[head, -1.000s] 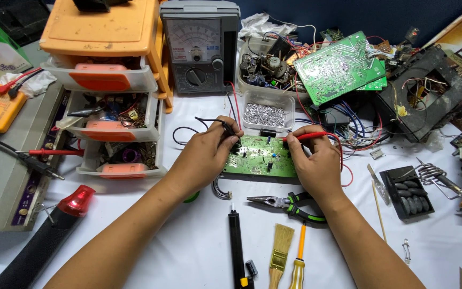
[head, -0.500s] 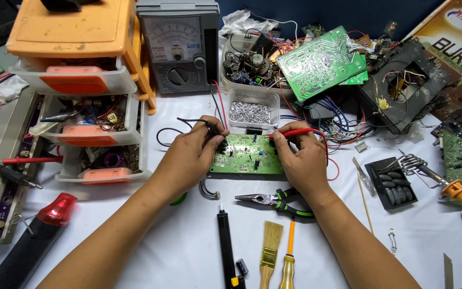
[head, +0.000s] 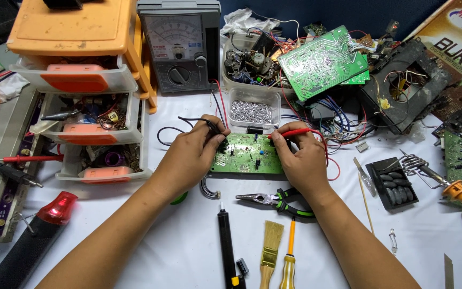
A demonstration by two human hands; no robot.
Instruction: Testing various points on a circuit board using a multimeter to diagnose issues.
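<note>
Left hand [head: 191, 158] pinched the black probe [head: 209, 124], right hand [head: 301, 160] the red probe [head: 295, 131], tips meeting the board [head: 248, 154] for contact; meter [head: 180, 45] at 11 o'clock.

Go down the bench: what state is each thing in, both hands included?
left hand: pinching black probe
right hand: pinching red probe
green circuit board: flat, component side up
drawer unit: three drawers pulled out
pliers: lying closed
analog meter: upright, leads plugged in
</note>
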